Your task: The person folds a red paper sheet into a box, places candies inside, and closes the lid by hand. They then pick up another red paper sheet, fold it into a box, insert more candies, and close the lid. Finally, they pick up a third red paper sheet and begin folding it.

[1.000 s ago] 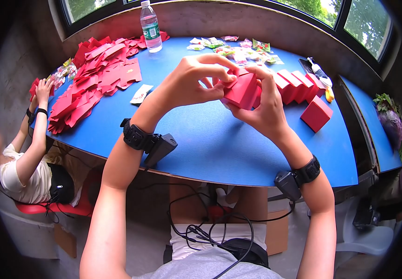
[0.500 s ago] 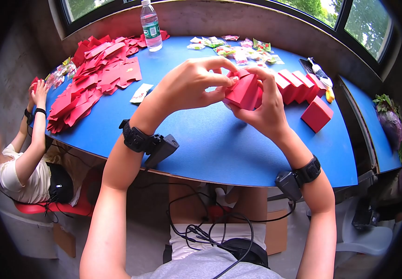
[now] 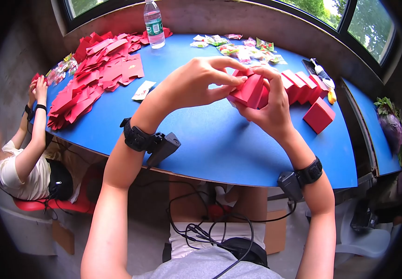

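Between my two hands, above the blue table [image 3: 201, 149], is a red paper box [image 3: 249, 90]. My left hand [image 3: 212, 76] pinches its upper left side with thumb and fingers. Around its right side curl the fingers and thumb of my right hand [image 3: 270, 100], closed on it. Part of the box is hidden behind the fingers. Several finished-looking red boxes [image 3: 298, 86] stand in a row just to the right, and one more red box [image 3: 319, 115] sits apart in front of them.
A heap of flat red paper pieces [image 3: 98, 69] spreads over the left side. Behind stand a water bottle [image 3: 154, 25] and scattered wrapped candies [image 3: 245, 51]. One white packet [image 3: 143, 90] lies near my left forearm. Another person [image 3: 29, 153] sits at far left, holding something red.
Both hands and the red box have shifted slightly right in view. My left fingers stay pressed at the box's top; the other things keep their places.
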Demonstrator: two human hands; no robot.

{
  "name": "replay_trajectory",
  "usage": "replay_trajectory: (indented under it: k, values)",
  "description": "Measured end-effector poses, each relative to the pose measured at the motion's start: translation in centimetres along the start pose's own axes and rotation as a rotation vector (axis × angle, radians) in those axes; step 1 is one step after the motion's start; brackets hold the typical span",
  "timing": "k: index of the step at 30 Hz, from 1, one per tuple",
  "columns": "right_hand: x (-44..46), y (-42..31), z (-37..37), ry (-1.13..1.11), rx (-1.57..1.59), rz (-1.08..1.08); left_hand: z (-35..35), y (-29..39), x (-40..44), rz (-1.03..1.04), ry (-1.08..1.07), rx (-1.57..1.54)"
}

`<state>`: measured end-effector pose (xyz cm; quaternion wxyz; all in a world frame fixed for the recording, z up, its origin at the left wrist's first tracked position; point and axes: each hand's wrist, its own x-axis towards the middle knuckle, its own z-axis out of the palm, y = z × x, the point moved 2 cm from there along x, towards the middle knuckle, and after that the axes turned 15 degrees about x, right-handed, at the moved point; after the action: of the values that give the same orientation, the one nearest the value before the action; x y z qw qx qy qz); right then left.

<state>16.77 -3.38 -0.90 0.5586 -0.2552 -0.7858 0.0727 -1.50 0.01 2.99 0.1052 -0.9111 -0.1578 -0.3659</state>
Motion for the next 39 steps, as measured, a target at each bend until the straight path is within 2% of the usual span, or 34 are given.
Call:
replay_trajectory:
  k: [10,12,16,19,22,26,28,31,32,34,35,39]
  values:
    - [-0.1,0.1,0.0,0.001,0.027,0.001,-0.1,-1.2,-0.2,-0.064,-0.067,-0.237]
    - [0.0,-0.1,0.1,-0.016,0.008,-0.017,-0.2,-1.4,-0.3,-0.095,-0.147,-0.254]
    - [-0.1,-0.1,0.0,-0.004,0.004,0.0,0.2,-1.0,0.0,-0.055,-0.063,-0.18]
    - [-0.1,-0.2,0.0,-0.002,-0.004,-0.01,0.1,-0.8,0.3,-0.323,-0.099,-0.404]
    - [-0.1,-0.2,-0.1,0.008,-0.025,-0.02,0.6,-1.1,0.1,-0.236,-0.042,-0.409]
    - [0.1,-0.4,-0.2,0.039,0.011,-0.018,2.7,-1.8,-0.3,-0.24,-0.093,-0.358]
    - [-0.1,-0.2,-0.2,0.031,0.009,-0.006,3.0,-1.5,-0.8,-0.413,-0.289,-0.398]
    - [0.0,0.0,0.2,0.033,0.044,-0.008,3.3,-1.6,-0.9,-0.569,-0.313,-0.65]
    - [0.1,-0.1,0.3,0.033,0.046,-0.013,3.7,-1.9,-1.0,-0.568,-0.311,-0.646]
    - [0.1,-0.2,0.2,0.04,0.058,-0.029,4.1,-2.0,-1.0,-0.583,-0.22,-0.885]
    - [0.2,-0.3,0.2,0.048,0.044,-0.029,4.3,-2.2,-1.3,-0.613,-0.281,-0.93]
    - [0.3,-0.4,-0.1,0.047,0.046,-0.031,3.9,-1.3,-1.0,-0.656,-0.32,-0.914]
